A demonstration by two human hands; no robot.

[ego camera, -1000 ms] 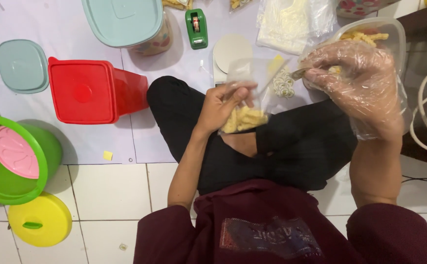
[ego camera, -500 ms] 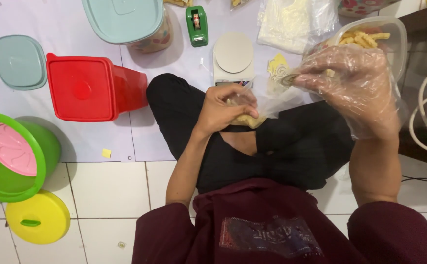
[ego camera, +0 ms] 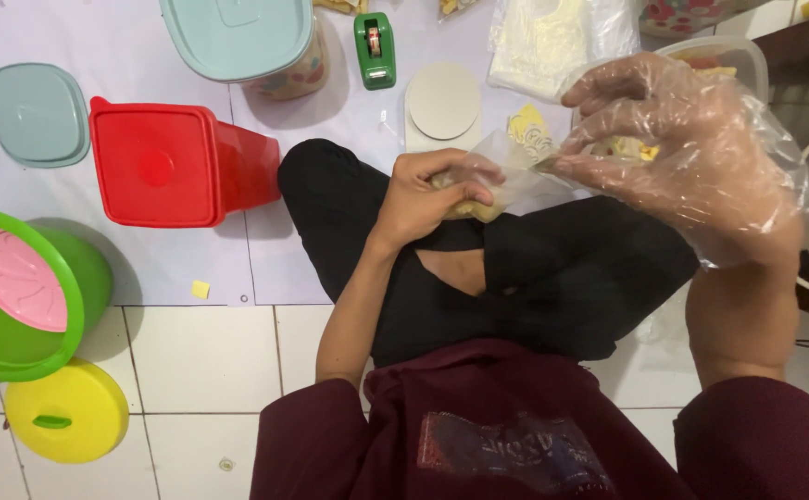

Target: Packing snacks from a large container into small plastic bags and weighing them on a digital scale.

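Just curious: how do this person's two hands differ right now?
The right hand wears a loose clear plastic glove; the left hand is bare. The right hand pinches the top edge of the small clear bag, while the left hand cups the bag's filled bottom. Both hold the same bag above the lap.

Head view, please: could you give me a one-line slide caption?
Bare left hand and gloved right hand hold a small clear snack bag above crossed legs.
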